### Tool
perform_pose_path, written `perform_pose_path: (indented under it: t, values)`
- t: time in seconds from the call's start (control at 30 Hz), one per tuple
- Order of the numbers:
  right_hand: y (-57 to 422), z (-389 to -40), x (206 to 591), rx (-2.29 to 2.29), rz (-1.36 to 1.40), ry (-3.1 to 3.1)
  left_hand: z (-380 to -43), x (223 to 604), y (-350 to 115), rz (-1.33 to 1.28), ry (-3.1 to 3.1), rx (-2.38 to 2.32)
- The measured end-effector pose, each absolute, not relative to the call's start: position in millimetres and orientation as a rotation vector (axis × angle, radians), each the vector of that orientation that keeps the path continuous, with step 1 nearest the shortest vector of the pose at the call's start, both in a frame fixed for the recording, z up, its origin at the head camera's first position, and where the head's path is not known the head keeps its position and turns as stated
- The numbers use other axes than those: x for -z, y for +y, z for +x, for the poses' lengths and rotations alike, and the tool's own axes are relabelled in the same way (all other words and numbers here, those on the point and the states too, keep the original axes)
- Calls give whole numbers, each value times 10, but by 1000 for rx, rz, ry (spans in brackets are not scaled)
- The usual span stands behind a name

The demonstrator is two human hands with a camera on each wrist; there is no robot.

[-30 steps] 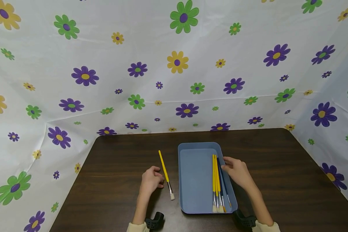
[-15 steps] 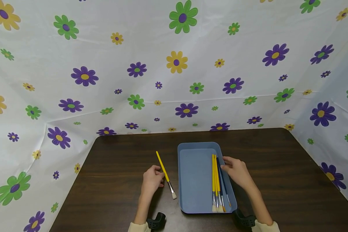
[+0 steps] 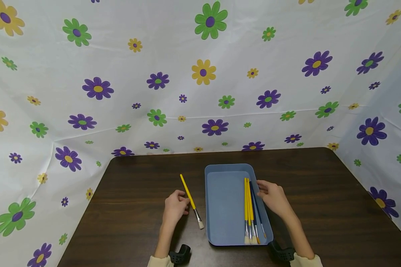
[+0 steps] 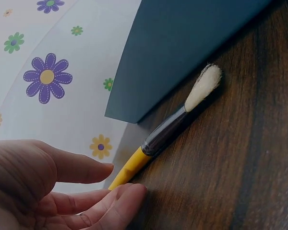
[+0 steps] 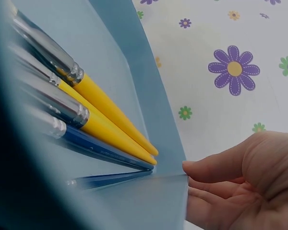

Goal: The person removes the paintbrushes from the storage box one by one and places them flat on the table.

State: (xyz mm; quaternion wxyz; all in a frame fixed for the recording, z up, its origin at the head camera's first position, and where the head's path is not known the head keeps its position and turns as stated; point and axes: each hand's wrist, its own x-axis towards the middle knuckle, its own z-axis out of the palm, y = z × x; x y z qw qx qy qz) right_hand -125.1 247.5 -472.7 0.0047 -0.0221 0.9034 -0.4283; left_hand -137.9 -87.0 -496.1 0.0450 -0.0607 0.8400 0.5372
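In the head view, a paintbrush (image 3: 188,191) with a yellow handle lies slanted on the table, left of the tray, its pale bristles toward the person. My left hand (image 3: 176,207) is at its handle; the left wrist view shows the thumb (image 4: 93,170) on one side and the fingertips (image 4: 132,194) on the other. A blue-grey tray (image 3: 224,207) holds several paintbrushes (image 3: 249,207) with yellow and dark blue handles, along its right side. My right hand (image 3: 274,197) rests at the tray's right wall, with the thumb tip (image 5: 192,167) right at the rim in the right wrist view.
The dark wooden table (image 3: 130,193) stands against a white cloth (image 3: 173,48) printed with flowers. A black strap mount (image 3: 180,254) sits at the left wrist, and another mount (image 3: 282,253) sits at the right wrist beside the tray's near corner.
My left hand has shifted slightly right to the loose paintbrush, whose bristle end has swung a little toward the tray. The right thumb has drawn back from over the tray's rim.
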Motion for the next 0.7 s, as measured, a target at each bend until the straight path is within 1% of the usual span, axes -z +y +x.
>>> perform_pose_path:
  t: [0.3,0.7]
  values:
    - [2496,-1248,4719,1362,-73,2792,-1394,4940,-872,-143,2552,-1706]
    - [2532,-1246,4737,1410,-41,2724,-1368,4804,-762,-33,2460,-1948]
